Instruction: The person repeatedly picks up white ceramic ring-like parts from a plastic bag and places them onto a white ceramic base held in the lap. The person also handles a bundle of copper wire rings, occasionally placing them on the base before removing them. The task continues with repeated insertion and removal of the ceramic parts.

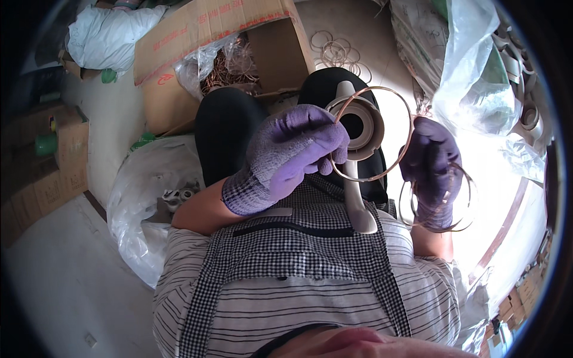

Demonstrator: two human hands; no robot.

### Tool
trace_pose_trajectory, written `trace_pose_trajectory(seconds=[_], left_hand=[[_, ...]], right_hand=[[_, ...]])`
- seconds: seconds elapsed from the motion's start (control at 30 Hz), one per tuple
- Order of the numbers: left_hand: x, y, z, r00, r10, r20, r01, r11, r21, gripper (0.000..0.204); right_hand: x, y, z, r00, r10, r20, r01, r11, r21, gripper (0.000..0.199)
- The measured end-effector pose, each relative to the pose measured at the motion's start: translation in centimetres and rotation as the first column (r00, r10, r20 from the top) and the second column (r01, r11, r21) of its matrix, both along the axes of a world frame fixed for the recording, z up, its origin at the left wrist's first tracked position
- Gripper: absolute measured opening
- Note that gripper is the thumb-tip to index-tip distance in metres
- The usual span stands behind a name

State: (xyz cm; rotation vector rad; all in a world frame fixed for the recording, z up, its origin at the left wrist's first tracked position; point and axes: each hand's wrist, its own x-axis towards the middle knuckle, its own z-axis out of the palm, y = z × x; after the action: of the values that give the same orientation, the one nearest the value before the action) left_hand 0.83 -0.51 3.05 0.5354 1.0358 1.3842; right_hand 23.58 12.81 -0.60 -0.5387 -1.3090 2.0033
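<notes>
My left hand [286,149], in a purple-grey glove, is closed on the left edge of a thin copper-coloured ring [409,146]. Behind that ring is a beige plastic part [359,209] with a round hollow hub and two arms, over my lap. My left fingertips are close to its hub; whether they touch it is unclear. On the right, my right hand [433,158], gloved in darker purple, has its fingers curled beside the ring's far edge. Thin metal rings [471,191] hang around that hand. Its fingertips are in shade, so its grip on them is partly hidden.
An open cardboard box [280,51] with copper-coloured rings in plastic stands beyond my knees. Pale loose rings [337,52] lie on the floor beside it. A clear plastic bag [134,209] with small parts is at my left, and plastic sacks [477,77] stand at the right.
</notes>
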Motion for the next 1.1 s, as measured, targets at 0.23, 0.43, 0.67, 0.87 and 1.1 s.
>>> trace_pose_trajectory(seconds=[0.23,0.43,0.67,0.87,1.1], left_hand=[[0.0,-0.2,0.3,0.999,-0.006,-0.032,0.007,1.000,0.022,0.009],[0.4,-0.5,0.9,0.999,-0.045,0.006,0.045,0.999,0.012,0.010],[0.1,0.0,0.4,0.853,-0.014,-0.522,0.055,0.996,0.063,0.059],[-0.5,2.0,-3.7,0.382,0.322,-0.866,0.001,0.937,0.349,0.038],[-0.5,3.3,-3.8,0.259,0.249,-0.933,-0.004,0.967,0.256,0.035]], right_hand=[[-1.4,-1.7,2.1,0.973,0.042,0.228,-0.014,0.992,-0.124,0.044],[-1.8,-1.0,2.2,0.971,0.103,0.218,-0.068,0.985,-0.162,0.033],[0.4,-1.2,-3.0,0.975,-0.070,0.212,0.056,0.996,0.072,0.023],[-2.8,-0.5,0.6,0.770,-0.192,0.609,-0.096,0.909,0.407,0.014],[-3.6,-0.8,-1.2,0.759,-0.401,0.513,0.056,0.825,0.562,0.018]])
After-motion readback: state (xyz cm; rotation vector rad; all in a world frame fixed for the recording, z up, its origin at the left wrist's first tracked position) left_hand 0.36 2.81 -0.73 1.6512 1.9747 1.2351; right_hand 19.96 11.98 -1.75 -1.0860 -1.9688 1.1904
